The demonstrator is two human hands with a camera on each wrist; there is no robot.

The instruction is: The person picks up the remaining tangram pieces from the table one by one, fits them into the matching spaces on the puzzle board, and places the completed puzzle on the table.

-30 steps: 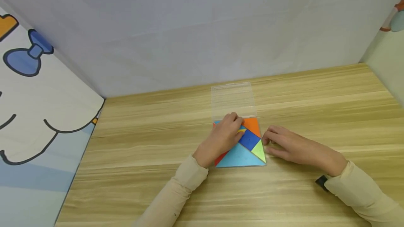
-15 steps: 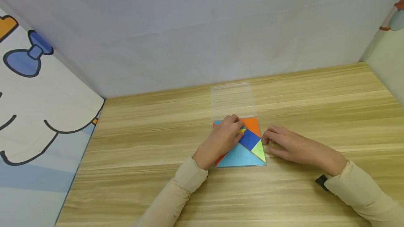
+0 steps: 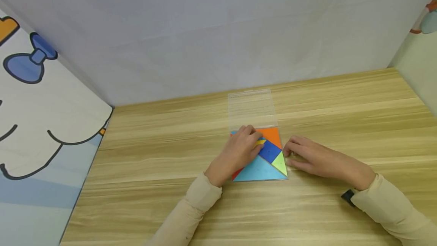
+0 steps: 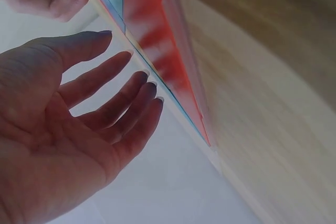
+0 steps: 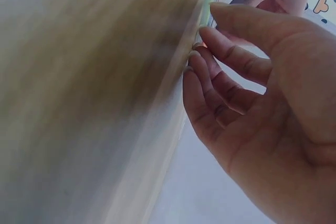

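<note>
A tangram set lies in a shallow clear plastic case (image 3: pixel 261 180), its lid (image 3: pixel 252 109) folded flat behind. Over its left part hovers or rests my left hand (image 3: pixel 235 151); contact is unclear from above. The left wrist view shows those fingers loosely bent, nothing between them, close over the red piece (image 4: pixel 152 30). By its thumb and fingertips a yellow piece (image 3: pixel 261 142) peeks out beside the dark blue square (image 3: pixel 270 151). My right hand (image 3: pixel 317 158) is at the case's right edge, near the green triangle (image 3: pixel 280 163), its fingers slightly bent and holding nothing visible.
Light blue (image 3: pixel 258 171) and orange (image 3: pixel 273 136) pieces fill other parts of the case. A wood-grain table (image 3: pixel 153 155) lies underneath. Behind it hangs a pale cloth wall (image 3: pixel 218 37), with a printed cartoon panel (image 3: pixel 51 105) at the left.
My left hand and forearm have shifted slightly left and back towards me, uncovering a bit more of the orange and yellow pieces. The right hand stays in place.
</note>
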